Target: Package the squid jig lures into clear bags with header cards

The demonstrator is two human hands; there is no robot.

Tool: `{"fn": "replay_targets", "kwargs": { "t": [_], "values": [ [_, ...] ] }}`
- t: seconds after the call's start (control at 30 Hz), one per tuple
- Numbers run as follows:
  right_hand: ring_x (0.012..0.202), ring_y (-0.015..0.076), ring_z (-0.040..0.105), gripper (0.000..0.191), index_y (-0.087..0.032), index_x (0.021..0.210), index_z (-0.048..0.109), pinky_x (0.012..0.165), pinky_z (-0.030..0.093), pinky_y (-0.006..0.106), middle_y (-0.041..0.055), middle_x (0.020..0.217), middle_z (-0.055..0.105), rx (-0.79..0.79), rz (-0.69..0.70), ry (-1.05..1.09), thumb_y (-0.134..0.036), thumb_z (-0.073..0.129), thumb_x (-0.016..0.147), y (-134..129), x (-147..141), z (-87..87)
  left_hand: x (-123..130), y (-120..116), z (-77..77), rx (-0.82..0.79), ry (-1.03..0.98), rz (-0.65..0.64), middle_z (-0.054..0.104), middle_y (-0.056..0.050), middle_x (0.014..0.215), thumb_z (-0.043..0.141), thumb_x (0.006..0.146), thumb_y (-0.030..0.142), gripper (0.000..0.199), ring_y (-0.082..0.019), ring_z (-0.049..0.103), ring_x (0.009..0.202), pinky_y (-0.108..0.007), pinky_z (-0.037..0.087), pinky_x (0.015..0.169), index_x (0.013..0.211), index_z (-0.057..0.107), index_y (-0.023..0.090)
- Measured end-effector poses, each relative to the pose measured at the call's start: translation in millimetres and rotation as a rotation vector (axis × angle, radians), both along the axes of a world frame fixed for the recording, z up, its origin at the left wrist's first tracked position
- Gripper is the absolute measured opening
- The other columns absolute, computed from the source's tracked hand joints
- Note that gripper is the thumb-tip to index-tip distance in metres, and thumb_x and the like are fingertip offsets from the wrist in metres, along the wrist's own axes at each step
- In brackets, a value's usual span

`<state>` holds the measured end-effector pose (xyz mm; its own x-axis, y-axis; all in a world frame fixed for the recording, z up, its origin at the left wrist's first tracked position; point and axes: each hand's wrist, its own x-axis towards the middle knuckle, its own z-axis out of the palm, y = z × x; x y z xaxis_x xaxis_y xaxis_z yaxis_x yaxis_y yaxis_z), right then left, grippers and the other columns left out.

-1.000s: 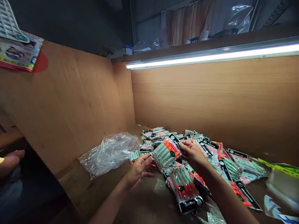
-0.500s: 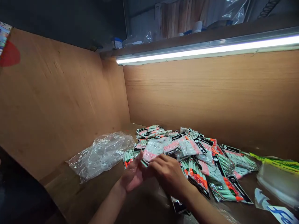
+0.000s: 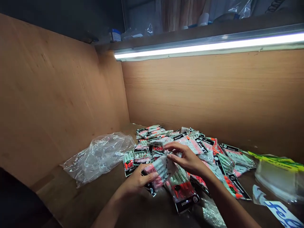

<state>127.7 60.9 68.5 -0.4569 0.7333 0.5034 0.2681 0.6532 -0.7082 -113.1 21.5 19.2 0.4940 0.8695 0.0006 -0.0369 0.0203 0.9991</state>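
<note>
My left hand point(image 3: 136, 182) grips a flat clear plastic packet point(image 3: 162, 171) with pink print and a black end strip, thumb on top. Just above the packet's far end is my right hand point(image 3: 186, 158), its fingers stretched out and a little apart; whether a fingertip touches the plastic I cannot tell. Below the right hand, another packet point(image 3: 181, 190) lies with its black end toward me, showing pale green sticks and a red-orange band. Behind both hands spreads a heap of similar packets point(image 3: 206, 144), overlapping at various angles.
A crumpled clear plastic bag point(image 3: 99, 156) lies left of the heap. To the right are clear bags with yellow-green tops point(image 3: 277, 177) and a white card with blue writing point(image 3: 282, 212). Wooden panels point(image 3: 209, 91) enclose the left and back under a tube light point(image 3: 213, 47).
My hands, close together before, have moved apart, the right one up and away. The packet in my left hand now shows more fully, and the packet below my right hand is uncovered.
</note>
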Motion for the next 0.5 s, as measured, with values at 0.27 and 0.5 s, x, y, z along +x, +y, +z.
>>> {"fn": "replay_targets", "kwargs": {
  "t": [0.27, 0.5],
  "values": [
    [0.085, 0.0164, 0.059, 0.01, -0.021, 0.1, 0.064, 0.077, 0.047, 0.029, 0.0029, 0.095, 0.065, -0.066, 0.021, -0.069, -0.025, 0.057, 0.094, -0.9, 4.6, -2.4, -5.1, 14.8, -8.1, 0.3, 0.221, 0.205, 0.054, -0.001, 0.068, 0.072, 0.079, 0.047, 0.035, -0.015, 0.046, 0.065, -0.023, 0.036, 0.062, 0.067, 0.062, 0.015],
    [0.078, 0.0152, 0.057, 0.005, -0.02, 0.081, 0.066, 0.07, 0.044, 0.026, 0.0006, 0.083, 0.063, -0.083, -0.034, -0.13, -0.02, 0.068, 0.085, 1.8, 2.8, -7.5, -5.4, 20.0, -20.1, 0.252, 0.14, 0.427, 0.063, -0.002, 0.068, 0.075, 0.076, 0.048, 0.032, -0.016, 0.053, 0.064, -0.023, 0.04, 0.06, 0.072, 0.07, 0.017]
  ]
}}
